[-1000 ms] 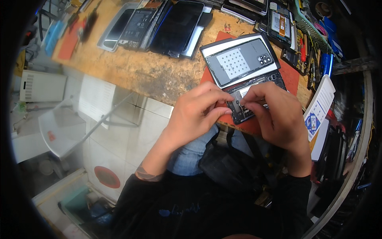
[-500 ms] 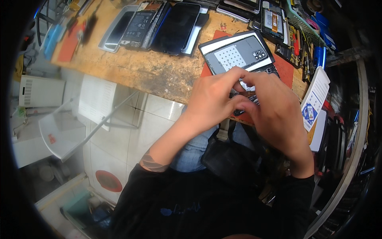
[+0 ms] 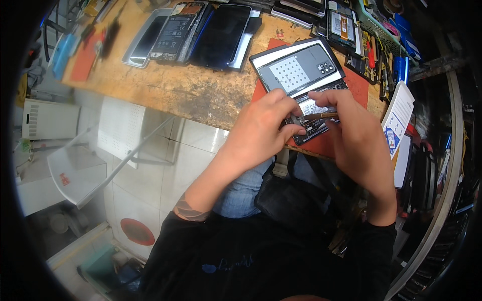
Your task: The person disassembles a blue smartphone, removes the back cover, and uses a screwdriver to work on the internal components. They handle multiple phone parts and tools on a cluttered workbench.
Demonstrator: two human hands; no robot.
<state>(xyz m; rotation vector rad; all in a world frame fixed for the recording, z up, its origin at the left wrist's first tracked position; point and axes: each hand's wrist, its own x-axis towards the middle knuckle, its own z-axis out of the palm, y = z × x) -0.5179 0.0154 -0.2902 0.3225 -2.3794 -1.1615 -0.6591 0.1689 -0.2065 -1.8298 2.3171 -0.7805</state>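
Note:
An opened smartphone [image 3: 315, 131] lies at a slant near the bench's front edge, its inner parts and a silvery battery [image 3: 310, 107] showing between my hands. My left hand [image 3: 258, 125] is closed on the phone's left end, thumb and forefinger at its edge. Between the thumb and fingers of my right hand [image 3: 359, 138] is a pair of slim, brownish tweezers [image 3: 321, 116]. Their tips point left into the phone, close to my left fingertips; whether they touch a part cannot be made out. Just beyond lies a grey phone back cover [image 3: 314, 54] with a camera cluster.
A red mat [image 3: 362, 90] lies under the phone on the wooden bench [image 3: 201, 95]. A dark-screened phone [image 3: 221, 37] and an opened phone [image 3: 175, 37] sit back left. At the right are screwdrivers [image 3: 385, 75], a green basket [image 3: 379, 30] and a white printed box [image 3: 399, 113].
My hands have moved apart, my right hand shifting right. The tweezers and more of the phone's inside now show between them.

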